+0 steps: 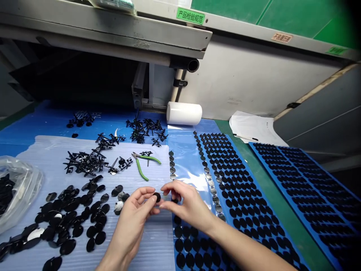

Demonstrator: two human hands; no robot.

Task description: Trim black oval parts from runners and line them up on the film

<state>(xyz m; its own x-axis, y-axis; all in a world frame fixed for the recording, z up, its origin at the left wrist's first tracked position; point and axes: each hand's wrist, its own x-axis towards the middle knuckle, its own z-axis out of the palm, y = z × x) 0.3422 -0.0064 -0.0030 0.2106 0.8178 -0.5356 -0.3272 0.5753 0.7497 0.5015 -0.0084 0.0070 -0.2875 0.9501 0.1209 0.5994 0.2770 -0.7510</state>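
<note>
My left hand point(138, 210) pinches a small round black disc point(157, 197) between thumb and fingers. Close on its right, my right hand point(186, 201) has thumb and index fingertip apart, beside the disc; its other fingers curl under, and a dark patch behind them is partly hidden. Left of my hands, many loose glossy black discs point(67, 246) lie in a heap on a pale foam sheet point(141, 244). Beneath and right of my right hand, rows of black discs point(199, 259) lie on a blue film sheet point(184, 145). Green-handled nippers point(142, 170) rest ahead of my hands with jaws apart.
Black plastic sprue pieces point(87, 162) are piled behind the loose discs. A clear bag point(24, 195) with dark parts stands at left. Behind lies a white roll point(184, 113). Another disc-covered blue sheet point(307, 184), papers point(254, 126) and a pen point(245, 137) are at right.
</note>
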